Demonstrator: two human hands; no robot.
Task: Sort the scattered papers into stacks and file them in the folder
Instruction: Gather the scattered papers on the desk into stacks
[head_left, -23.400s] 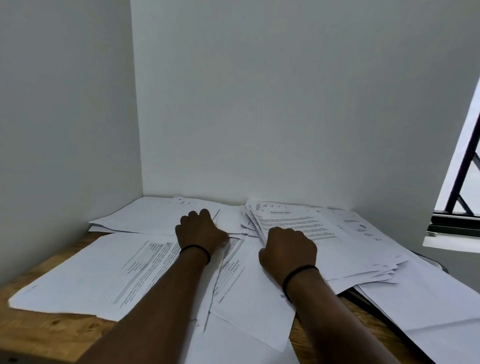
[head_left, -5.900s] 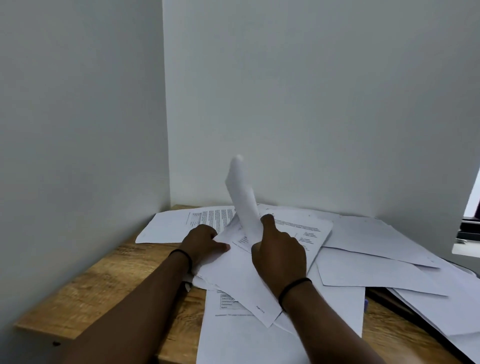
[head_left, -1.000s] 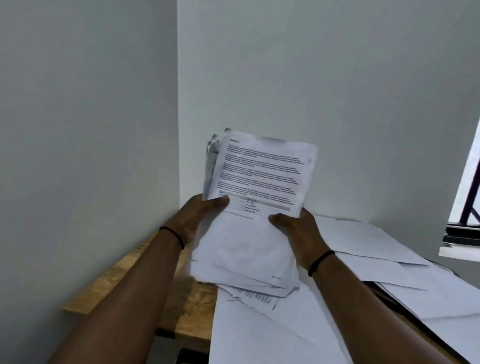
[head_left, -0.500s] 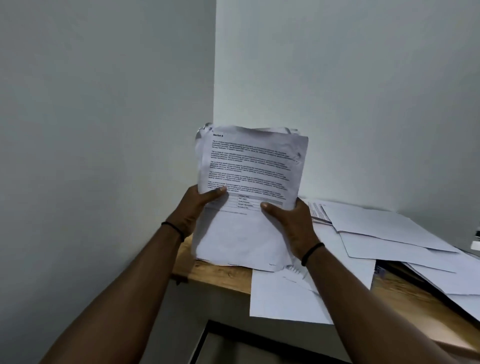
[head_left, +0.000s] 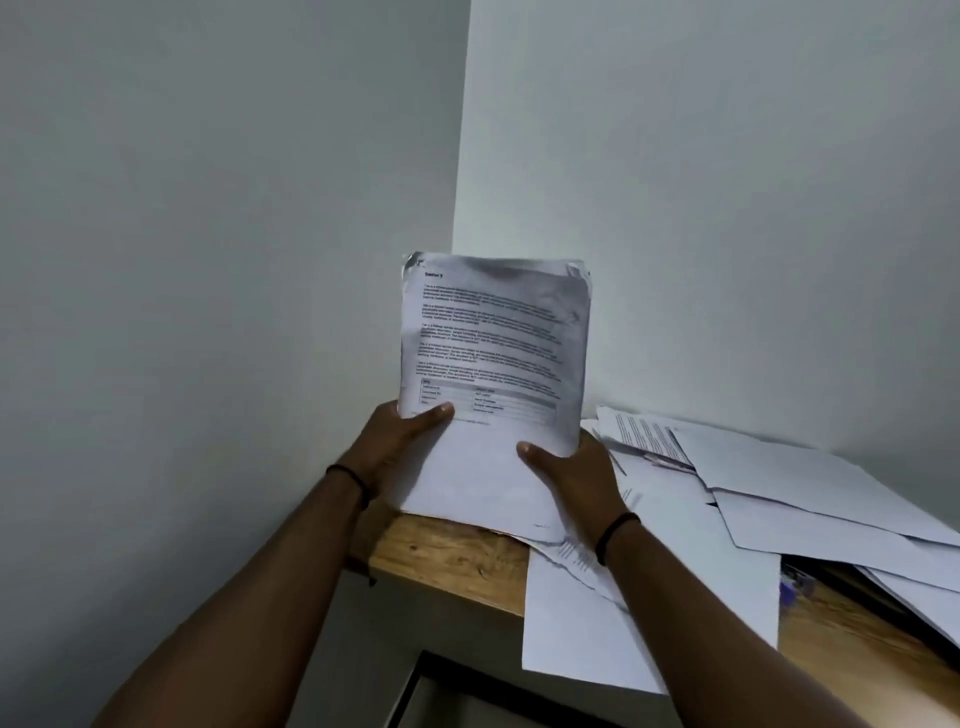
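I hold a stack of printed papers upright, its bottom edge resting on the left end of the wooden table. My left hand grips the stack's lower left side with the thumb on the front page. On the lower right side, my right hand grips it the same way. The top page shows paragraphs of text and a small table. More loose sheets lie scattered over the table to the right. I see no folder clearly; a dark object peeks from under the sheets.
Two grey walls meet in a corner just behind the stack. One sheet hangs over the table's front edge. A dark frame sits below the table front. A small purple item shows between the sheets.
Over the last second the view swung left and down, and the held stack has been squared up, standing upright with its edges more even. Both hands keep their grip.
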